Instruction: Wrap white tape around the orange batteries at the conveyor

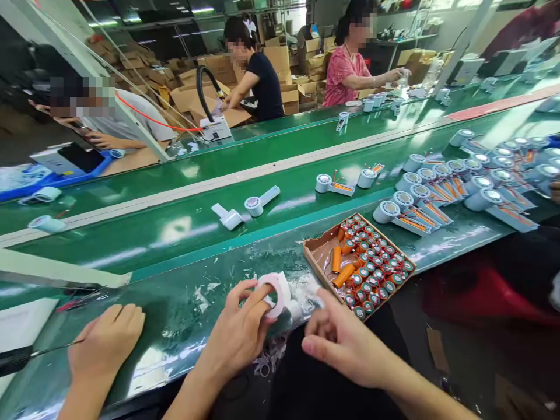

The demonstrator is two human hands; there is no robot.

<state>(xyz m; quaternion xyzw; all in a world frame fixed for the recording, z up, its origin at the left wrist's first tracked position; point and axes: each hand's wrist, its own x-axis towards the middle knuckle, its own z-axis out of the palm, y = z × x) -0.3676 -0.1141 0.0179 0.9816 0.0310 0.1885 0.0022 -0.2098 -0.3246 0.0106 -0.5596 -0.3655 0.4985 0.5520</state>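
gleaming green conveyor bench [184, 233], cardboard boxes [205, 76] stacked behind, workers opposite

Three hands [238, 335] show at the near edge of the table [175, 233], one white tape roll [276, 291], one cardboard box [319, 252] of batteries with three orange cells [343, 274] lying flat, three people [258, 76] work across, two white parts [258, 204] lie mid-belt

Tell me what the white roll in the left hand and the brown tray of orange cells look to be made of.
White tape roll, held in the left hand: seems thin glossy plastic or paper tape, wound in a ring with a hollow core. Brown tray: looks like matt corrugated cardboard, with folded raw-edged walls. Orange cylindrical cells: shiny plastic sleeves, probably over metal.
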